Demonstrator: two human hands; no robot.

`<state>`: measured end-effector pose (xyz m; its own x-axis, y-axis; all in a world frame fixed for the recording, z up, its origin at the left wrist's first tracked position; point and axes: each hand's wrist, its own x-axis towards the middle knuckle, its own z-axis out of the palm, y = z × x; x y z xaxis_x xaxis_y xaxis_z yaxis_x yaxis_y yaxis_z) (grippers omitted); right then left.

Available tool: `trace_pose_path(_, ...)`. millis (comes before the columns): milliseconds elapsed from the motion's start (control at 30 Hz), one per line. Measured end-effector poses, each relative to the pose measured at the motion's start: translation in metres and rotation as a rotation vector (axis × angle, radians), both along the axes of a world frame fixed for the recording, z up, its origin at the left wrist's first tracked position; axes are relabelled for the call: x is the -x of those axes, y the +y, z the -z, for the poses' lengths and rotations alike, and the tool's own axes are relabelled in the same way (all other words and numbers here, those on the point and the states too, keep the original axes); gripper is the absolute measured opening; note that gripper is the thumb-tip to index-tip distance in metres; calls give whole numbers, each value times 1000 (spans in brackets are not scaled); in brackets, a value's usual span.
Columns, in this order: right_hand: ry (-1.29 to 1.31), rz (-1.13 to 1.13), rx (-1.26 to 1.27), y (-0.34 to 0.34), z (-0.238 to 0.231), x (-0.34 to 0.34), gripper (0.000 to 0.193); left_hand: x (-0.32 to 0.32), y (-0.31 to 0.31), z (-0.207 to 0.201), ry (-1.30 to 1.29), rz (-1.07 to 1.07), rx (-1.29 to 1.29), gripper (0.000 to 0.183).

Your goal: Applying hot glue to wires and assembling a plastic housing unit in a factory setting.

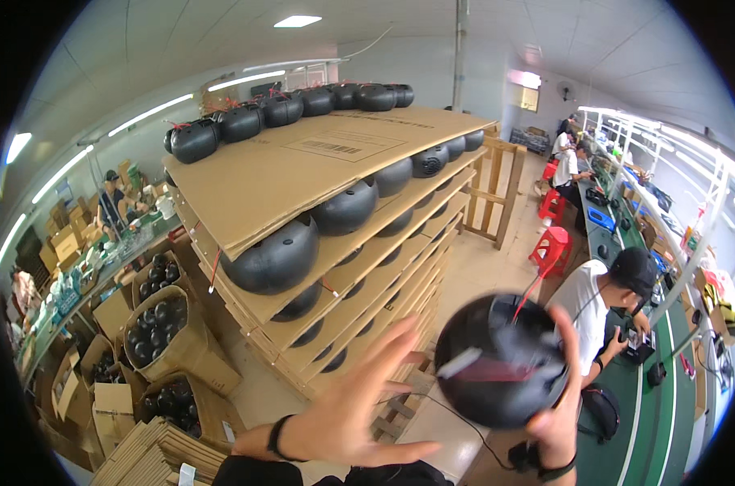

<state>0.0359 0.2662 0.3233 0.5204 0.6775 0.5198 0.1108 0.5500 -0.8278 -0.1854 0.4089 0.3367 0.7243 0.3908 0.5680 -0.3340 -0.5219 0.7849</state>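
My right hand (pixel 558 433) grips a round black plastic housing (pixel 497 397) from its right side, with thin red wires trailing from it. The housing is smeared by motion, so its details are hard to make out. Just left of it, my left hand (pixel 343 409) holds nothing, its fingers spread and apart from the housing. Beyond both hands rises a tall stack of cardboard sheets (pixel 302 174) with similar black housings (pixel 274 259) between the layers. More black housings (pixel 282 109) stand in a row along the far edge of the top sheet.
Cardboard boxes (pixel 209 356) of round black parts and folded cardboard (pixel 149 458) lie at lower left. At right, a co-worker (pixel 582 304) sits by a green conveyor bench (pixel 667 397). Red stools (pixel 551 247) and a wooden pallet (pixel 497 194) stand beyond.
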Motion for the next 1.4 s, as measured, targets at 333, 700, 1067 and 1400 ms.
trace_pose_path(333, -693, 110, -56, 366, -172, -160, 111, 30, 96, -44, 15, -1405, -704, 61)
trace_pose_path(700, -996, -150, 395, 573, -222, -209, 98, -18, 97, -36, 11, -1800, -546, 88)
trace_pose_path(1067, -1314, -388, 836, 574, -255, -239, 107, -19, 115, -25, -23, -1840, -577, 90)
trace_pose_path(1400, -1602, -76, 729, 630, -261, -164, 61, 71, 102, 4, 1, -1707, -546, 114)
